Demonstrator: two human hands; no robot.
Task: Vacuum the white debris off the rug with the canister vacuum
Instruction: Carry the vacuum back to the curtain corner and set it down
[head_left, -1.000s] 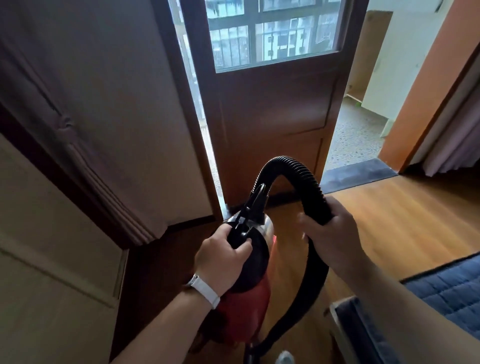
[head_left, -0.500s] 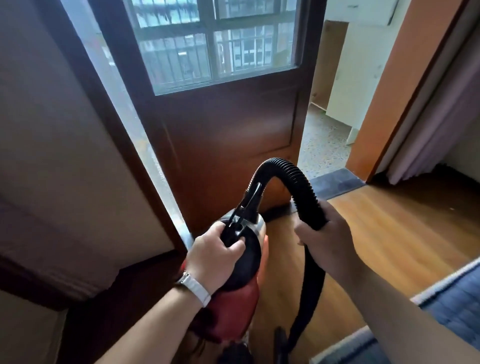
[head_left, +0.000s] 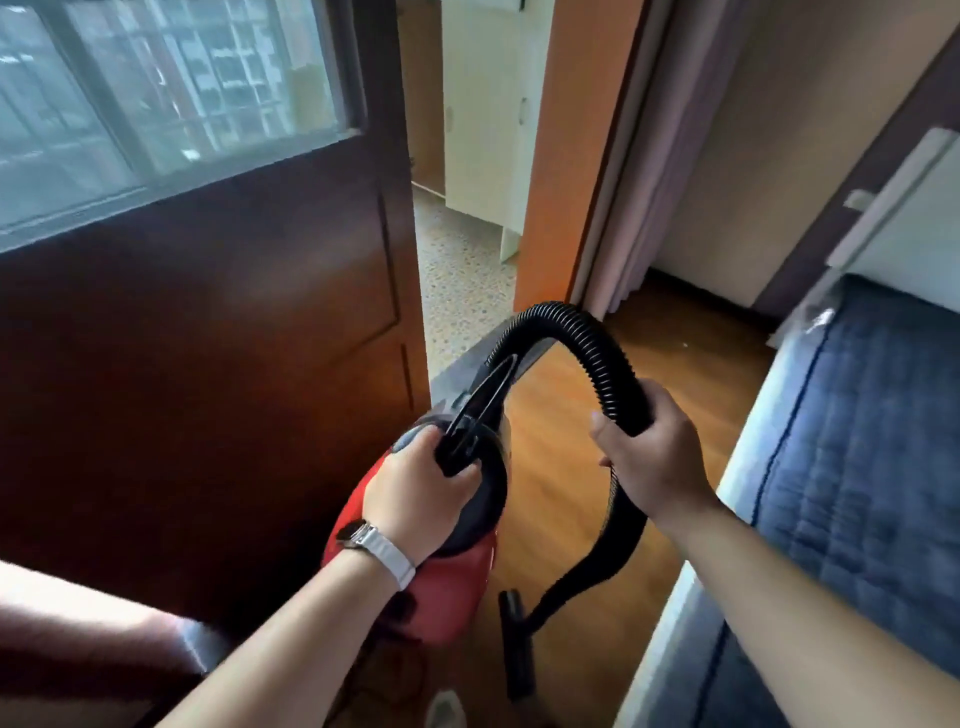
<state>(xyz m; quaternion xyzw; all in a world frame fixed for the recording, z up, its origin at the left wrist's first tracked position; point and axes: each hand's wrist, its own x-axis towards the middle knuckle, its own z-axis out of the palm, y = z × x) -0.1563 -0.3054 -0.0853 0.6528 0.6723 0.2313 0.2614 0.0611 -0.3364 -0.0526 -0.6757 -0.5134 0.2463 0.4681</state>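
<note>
The left hand (head_left: 421, 488) curls tightly round the black top handle (head_left: 480, 410) of a red canister vacuum (head_left: 447, 597), with the forearm reaching in from 7 o'clock. The right hand (head_left: 657, 457), its arm entering from 4 o'clock, is closed round the ribbed black hose (head_left: 582, 338) arching between them. A blue quilted rug (head_left: 857, 467) lies at 3 o'clock, too blurred to make out debris.

At lower centre, the left hand (head_left: 421, 488) gripped the black handle on the red vacuum (head_left: 447, 592). Just right of it, the right hand (head_left: 654, 457) gripped the hose (head_left: 597, 353). The nozzle (head_left: 517, 644) showed at bottom centre. A dark door (head_left: 208, 338) filled the left and a blue rug (head_left: 857, 467) the right.
</note>
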